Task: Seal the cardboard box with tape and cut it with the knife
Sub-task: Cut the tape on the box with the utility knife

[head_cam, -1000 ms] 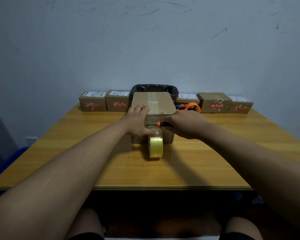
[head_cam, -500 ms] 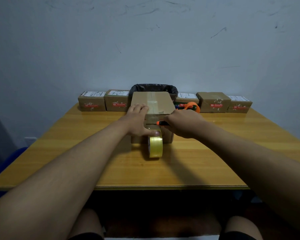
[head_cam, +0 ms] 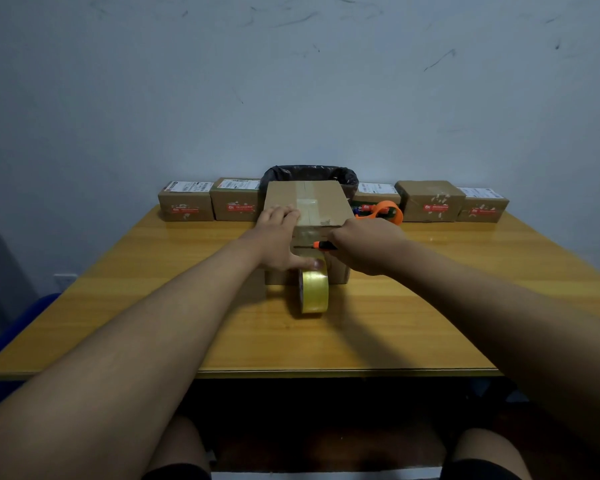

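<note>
While your left hand (head_cam: 280,239) lies flat and spread over the near left corner of the brown cardboard box (head_cam: 305,216), it pins the box to the glossy wooden tabletop (head_cam: 153,306), thumb pressing the strip down near the yellow-clear roll of packing tape (head_cam: 314,291). That roll stands on edge against the box's front face, tethered by the uncut strip. To its right, your right hand (head_cam: 364,245) is curled tight around the orange-handled knife (head_cam: 323,244), tip aimed left across the tape, likely so the taut strip parts cleanly just above the roll.
</note>
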